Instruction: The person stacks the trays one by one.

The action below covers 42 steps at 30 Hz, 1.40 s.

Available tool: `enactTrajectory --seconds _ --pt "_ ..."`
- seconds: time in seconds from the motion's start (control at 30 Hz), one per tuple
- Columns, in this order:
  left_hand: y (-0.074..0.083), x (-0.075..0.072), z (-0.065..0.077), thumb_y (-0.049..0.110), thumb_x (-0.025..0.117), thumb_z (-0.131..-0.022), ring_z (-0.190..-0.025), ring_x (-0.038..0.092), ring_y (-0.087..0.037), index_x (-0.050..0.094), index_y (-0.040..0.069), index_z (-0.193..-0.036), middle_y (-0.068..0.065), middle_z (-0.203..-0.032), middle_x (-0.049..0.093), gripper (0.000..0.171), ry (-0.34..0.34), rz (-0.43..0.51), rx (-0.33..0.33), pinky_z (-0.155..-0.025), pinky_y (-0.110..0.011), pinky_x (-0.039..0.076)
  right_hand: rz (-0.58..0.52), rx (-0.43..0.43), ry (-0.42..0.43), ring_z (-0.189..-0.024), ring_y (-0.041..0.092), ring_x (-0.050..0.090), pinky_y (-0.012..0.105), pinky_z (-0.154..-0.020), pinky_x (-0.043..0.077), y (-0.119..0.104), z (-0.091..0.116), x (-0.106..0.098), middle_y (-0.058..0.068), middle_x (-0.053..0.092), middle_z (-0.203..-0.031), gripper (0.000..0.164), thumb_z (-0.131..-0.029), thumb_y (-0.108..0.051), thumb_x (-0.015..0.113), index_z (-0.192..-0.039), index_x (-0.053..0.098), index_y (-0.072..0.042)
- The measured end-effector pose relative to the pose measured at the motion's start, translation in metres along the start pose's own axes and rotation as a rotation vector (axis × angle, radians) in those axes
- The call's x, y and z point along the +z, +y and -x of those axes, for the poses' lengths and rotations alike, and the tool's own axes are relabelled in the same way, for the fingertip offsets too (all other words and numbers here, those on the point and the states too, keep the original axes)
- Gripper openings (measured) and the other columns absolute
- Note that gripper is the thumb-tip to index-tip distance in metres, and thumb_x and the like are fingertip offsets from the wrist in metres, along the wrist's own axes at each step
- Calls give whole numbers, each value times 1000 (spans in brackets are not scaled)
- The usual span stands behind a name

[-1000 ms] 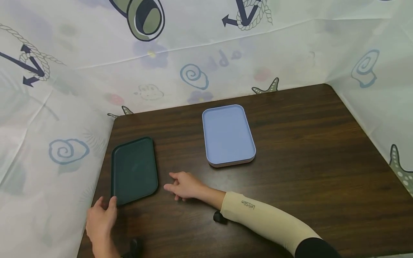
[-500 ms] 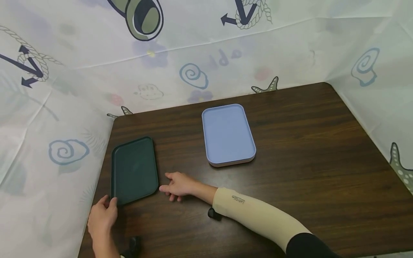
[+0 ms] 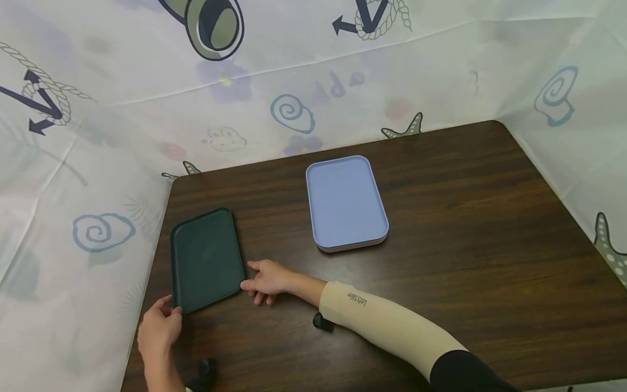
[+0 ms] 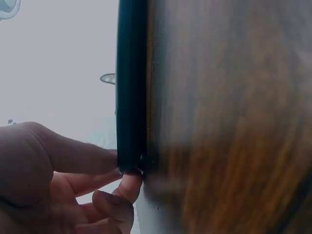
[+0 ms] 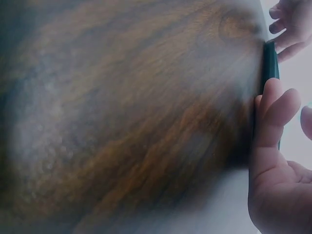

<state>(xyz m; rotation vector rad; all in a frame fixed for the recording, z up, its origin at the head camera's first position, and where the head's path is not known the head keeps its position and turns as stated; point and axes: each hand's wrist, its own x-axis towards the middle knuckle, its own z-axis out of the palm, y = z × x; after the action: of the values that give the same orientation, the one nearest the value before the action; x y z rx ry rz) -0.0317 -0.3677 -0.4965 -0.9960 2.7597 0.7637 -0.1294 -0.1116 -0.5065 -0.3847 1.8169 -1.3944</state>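
A dark green rectangular tray (image 3: 208, 261) lies near the table's left edge. My left hand (image 3: 160, 329) is at its near left corner, thumb on the rim; the left wrist view has the tray's edge (image 4: 131, 87) between thumb and fingers, with fingertips under the corner. Close to the tray's near right corner is my right hand (image 3: 268, 280), index finger extended and the thumb tip at the rim. Whether that thumb touches is hard to tell. In the right wrist view, the right hand's fingers (image 5: 275, 112) partly cover the tray.
A stack of trays (image 3: 348, 201), light blue on top, sits at the table's back middle. The dark wood table (image 3: 470, 250) stretches right. Printed cloth (image 3: 313, 71) hangs behind the table and along both sides.
My left hand has moved in and taken hold of the green tray's corner. My right hand has come left to the tray. The tray's near side has shifted slightly right.
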Motion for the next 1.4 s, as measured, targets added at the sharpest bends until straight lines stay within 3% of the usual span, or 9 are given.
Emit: enactTrajectory --seconds 0.4,0.6,0.93,1.13,1.4 --pt "-2 7 6 17 49 -94 -85 57 -34 53 1 -133 -17 -99 65 43 22 32 55 -74 -54 40 -67 17 52 -62 21 69 29 -45 50 -3 0 1 9 72 -85 62 -97 -15 62 -152 34 -5" --pt "-1 10 11 15 54 -94 -87 55 -32 54 -3 -130 -19 -100 64 40 17 83 92 -74 -45 39 -99 -4 117 -65 23 71 26 -43 49 -1 0 -1 11 72 -83 55 -97 -10 59 -148 40 -2" --pt "8 17 19 11 53 -96 -91 49 -29 50 -5 -130 -17 -101 58 38 -12 195 81 -78 -42 34 -79 -44 189 -60 21 70 28 -45 50 1 2 -12 11 72 -79 50 -96 -10 62 -144 48 -3" --pt "13 16 27 11 54 -96 -87 48 -27 51 -4 -129 -16 -101 57 36 14 207 91 -76 -40 33 -53 -55 225 -56 17 68 29 -46 51 1 5 -14 8 72 -77 46 -95 -8 64 -140 53 -4" --pt "17 17 40 10 55 -96 -80 45 -18 54 -2 -129 -10 -98 52 35 59 293 74 -67 -27 35 -17 -82 239 -57 18 68 33 -50 53 2 13 -17 5 71 -74 45 -94 -8 65 -138 56 -5"
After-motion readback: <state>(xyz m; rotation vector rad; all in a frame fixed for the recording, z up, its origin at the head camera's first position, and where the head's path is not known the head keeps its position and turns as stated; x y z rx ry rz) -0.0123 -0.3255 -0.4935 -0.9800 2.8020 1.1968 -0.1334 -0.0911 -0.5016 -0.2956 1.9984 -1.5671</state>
